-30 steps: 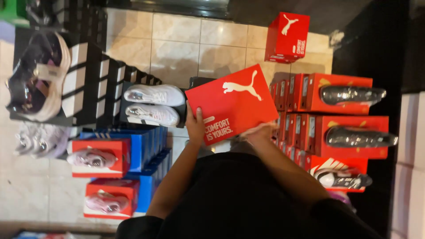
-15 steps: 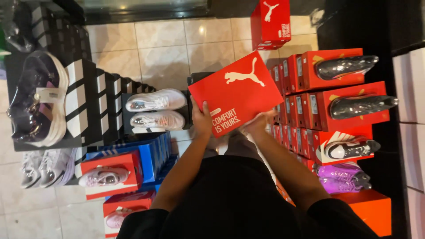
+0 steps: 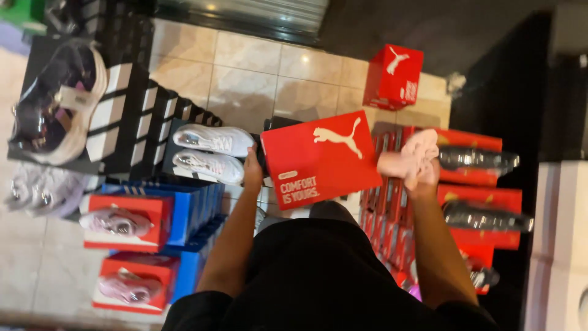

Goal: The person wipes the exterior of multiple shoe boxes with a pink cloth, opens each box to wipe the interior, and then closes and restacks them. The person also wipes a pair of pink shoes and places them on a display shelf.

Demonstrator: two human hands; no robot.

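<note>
My left hand (image 3: 252, 173) grips the left edge of a red shoe box (image 3: 321, 160) with a white leaping-animal logo on its lid. The box is held up in front of my black top, lid facing me and tilted a little. My right hand (image 3: 426, 178) is off the box, just to its right. It is closed on a pale pink shoe (image 3: 409, 154), held over the stack of red boxes (image 3: 481, 199) on the right.
Dark shoes (image 3: 479, 160) lie on the red stacks at right. A white sneaker pair (image 3: 211, 142) rests on black-and-white boxes (image 3: 128, 116) at left, near blue boxes (image 3: 196, 205) and red boxes topped with pink shoes (image 3: 119, 222). One red box (image 3: 392, 76) stands on the tiled floor.
My right hand has let go of the red box and now holds a pink shoe to its right. The left hand alone keeps the box up.
</note>
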